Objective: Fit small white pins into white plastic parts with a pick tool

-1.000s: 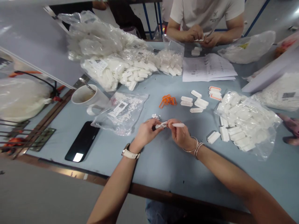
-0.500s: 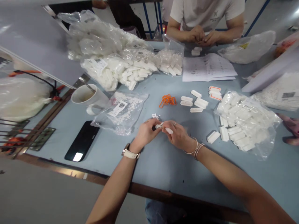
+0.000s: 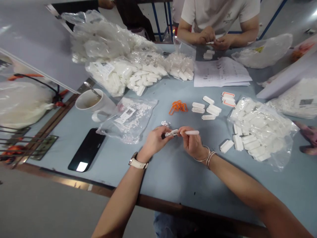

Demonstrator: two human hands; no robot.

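My left hand (image 3: pixel 154 142) is closed on a small white plastic part (image 3: pixel 172 133) with a row of dark spots along it. Between the fingers of my right hand (image 3: pixel 193 145) is a slim tool with a white handle (image 3: pixel 193 132). Its handle points right, and its thin dark end meets the white part; the tip is too small to make out. Just beyond my left fingers lies a little pile of tiny white pieces (image 3: pixel 165 124). Farther back are orange frames (image 3: pixel 178 107) in a heap, with several loose white plastic parts (image 3: pixel 208 117) to their right.
At left are a black phone (image 3: pixel 86 150), a white mug (image 3: pixel 95 105) with a spoon, and a clear bag of tiny pieces (image 3: pixel 127 120). Bags of white parts (image 3: pixel 138 74) fill the back left; another bag (image 3: pixel 262 129) lies right. A co-worker's hands (image 3: pixel 215 39) are beyond printed sheets (image 3: pixel 220 72).
My right hand has turned and shifted slightly right, so the tool's white handle now points right instead of down toward me. More of the white part shows. Across the table, the co-worker's hands have moved slightly.
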